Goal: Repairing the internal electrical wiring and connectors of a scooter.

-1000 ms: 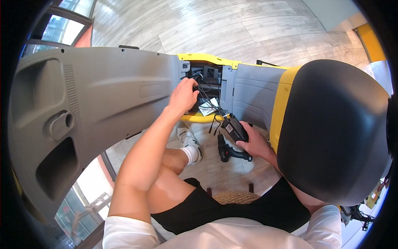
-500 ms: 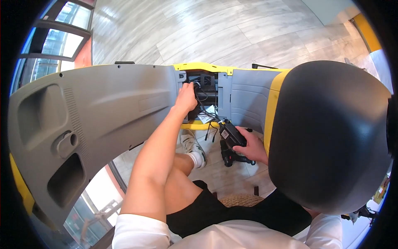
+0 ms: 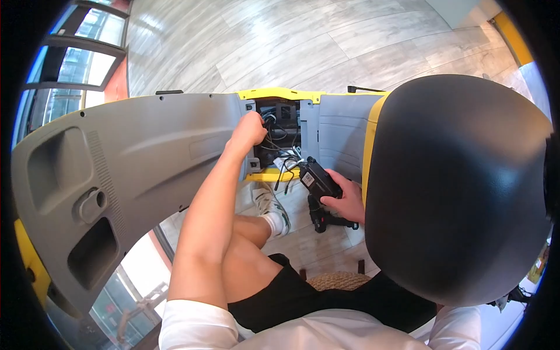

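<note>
My left hand (image 3: pixel 250 128) reaches into the open compartment (image 3: pixel 250 107) in the scooter body, fingers curled among black cables (image 3: pixel 280 133); what they grip is hidden. My right hand (image 3: pixel 348 197) is closed around a black box (image 3: pixel 315 175) with a label and wires at its upper end, held just outside the compartment's yellow rim (image 3: pixel 268 175). A pale paper packet (image 3: pixel 281 163) lies behind the wires. A black cordless drill (image 3: pixel 318 217) rests on the floor below the box, near my shoe (image 3: pixel 267 201).
The grey front panel (image 3: pixel 153 147), with recessed pockets, stands at left; the grey padded panel (image 3: pixel 340 133) and large black seat (image 3: pixel 458 185) are at right. A woven stool (image 3: pixel 338 282) is beneath me. Windows (image 3: pixel 86 64) and a wood-look floor (image 3: pixel 274 41) lie beyond.
My view has shifted slightly. The black box in my right hand has moved a little up and left, closer to the compartment. My left hand stays among the cables, its fingers repositioned.
</note>
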{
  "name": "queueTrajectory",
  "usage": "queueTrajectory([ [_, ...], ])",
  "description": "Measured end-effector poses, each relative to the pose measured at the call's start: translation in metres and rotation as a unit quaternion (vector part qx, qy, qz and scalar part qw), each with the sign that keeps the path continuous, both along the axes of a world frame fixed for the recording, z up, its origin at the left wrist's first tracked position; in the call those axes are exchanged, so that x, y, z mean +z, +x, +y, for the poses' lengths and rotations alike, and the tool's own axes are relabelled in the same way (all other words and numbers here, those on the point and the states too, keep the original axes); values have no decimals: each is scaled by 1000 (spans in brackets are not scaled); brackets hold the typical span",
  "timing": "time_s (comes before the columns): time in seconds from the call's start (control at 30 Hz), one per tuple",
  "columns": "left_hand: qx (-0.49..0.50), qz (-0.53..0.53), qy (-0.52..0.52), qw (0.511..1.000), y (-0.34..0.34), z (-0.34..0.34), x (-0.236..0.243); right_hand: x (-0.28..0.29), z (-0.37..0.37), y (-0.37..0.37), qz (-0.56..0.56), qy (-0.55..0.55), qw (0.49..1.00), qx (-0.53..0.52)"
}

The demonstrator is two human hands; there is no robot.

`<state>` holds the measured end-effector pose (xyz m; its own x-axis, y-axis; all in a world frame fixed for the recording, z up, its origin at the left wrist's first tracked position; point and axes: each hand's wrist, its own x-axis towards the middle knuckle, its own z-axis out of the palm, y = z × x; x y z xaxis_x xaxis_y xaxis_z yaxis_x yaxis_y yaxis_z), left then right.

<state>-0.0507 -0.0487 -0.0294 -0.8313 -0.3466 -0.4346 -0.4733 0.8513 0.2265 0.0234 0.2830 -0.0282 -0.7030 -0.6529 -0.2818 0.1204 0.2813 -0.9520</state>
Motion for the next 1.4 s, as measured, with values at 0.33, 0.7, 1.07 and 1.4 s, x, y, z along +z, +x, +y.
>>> queueTrajectory([
  [0.33, -132, -136, 1, 982, 3, 10, -2, -15, 6, 7, 31, 161, 986, 33],
  [0.7, -125, 41, -47, 990, 10, 10, -37, -3, 4, 4, -14, 125, 991, 32],
  [1.07, -16, 54, -42, 998, -10, 14, -57, -7, 5, -1, 104, 69, 992, 31],
  [1.4, 24, 75, -15, 997, -6, 6, -62, 3, -3, 0, 10, 114, 993, 34],
])
